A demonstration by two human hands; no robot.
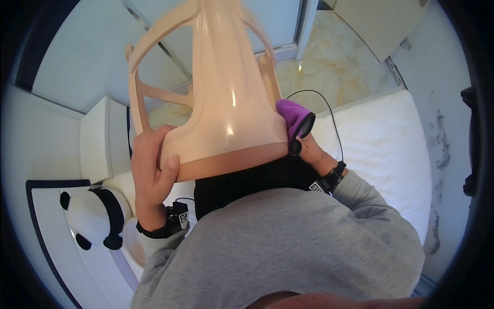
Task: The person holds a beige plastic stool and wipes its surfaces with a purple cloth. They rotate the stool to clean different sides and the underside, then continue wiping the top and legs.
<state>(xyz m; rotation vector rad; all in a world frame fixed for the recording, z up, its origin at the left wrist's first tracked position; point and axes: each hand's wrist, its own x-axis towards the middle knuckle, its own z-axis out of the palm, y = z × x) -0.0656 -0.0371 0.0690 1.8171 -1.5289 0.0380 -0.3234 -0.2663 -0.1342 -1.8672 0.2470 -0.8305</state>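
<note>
A glossy beige plastic stool (227,96) is held up before me, tilted, with its cut-out sides and legs pointing away. My left hand (152,166) grips the near left corner, thumb on the near rim and fingers over the edge. On the right side my right hand (308,148) holds a purple cloth with black edging (295,116) against the stool's corner. Most of the right hand's fingers are hidden behind the cloth. Both wrists wear black straps with small devices.
A white bed (378,146) lies to my right. At left are a panda plush (92,218), a white cabinet (94,139) and a round beige container (133,241), partly hidden by my arm. A thin black cable (332,112) loops near my right wrist. Marble-patterned floor (328,73) shows beyond.
</note>
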